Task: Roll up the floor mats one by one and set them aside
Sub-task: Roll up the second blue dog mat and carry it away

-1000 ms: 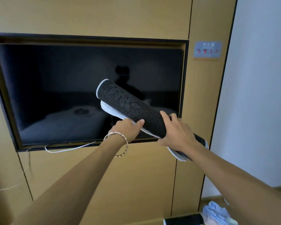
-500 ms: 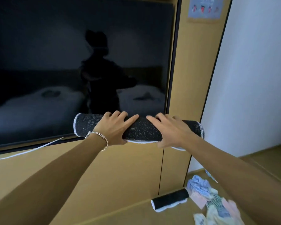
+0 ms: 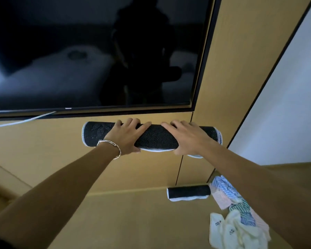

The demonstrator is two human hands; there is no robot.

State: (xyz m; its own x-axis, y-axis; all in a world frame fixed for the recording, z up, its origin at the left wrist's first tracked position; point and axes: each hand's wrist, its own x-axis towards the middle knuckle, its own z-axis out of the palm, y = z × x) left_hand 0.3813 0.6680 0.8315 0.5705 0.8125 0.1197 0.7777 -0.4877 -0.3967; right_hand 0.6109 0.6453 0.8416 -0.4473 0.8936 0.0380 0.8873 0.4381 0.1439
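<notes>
A rolled black floor mat with a dotted leaf pattern and white stitched edge lies level in the air in front of the wooden wall panel, below the TV. My left hand, with a bracelet at the wrist, grips the roll left of its middle. My right hand grips it right of the middle, fingers curled over the top. A second rolled black mat lies on the floor against the base of the wall.
A large dark TV is set into the wooden wall, with a white cable hanging below it. A pile of striped cloths and white socks lies on the floor at the right. A white wall stands further right.
The roll went from tilted to level and came down from in front of the TV to below its lower edge. Both hands stayed on it. The view tipped downward, showing more floor.
</notes>
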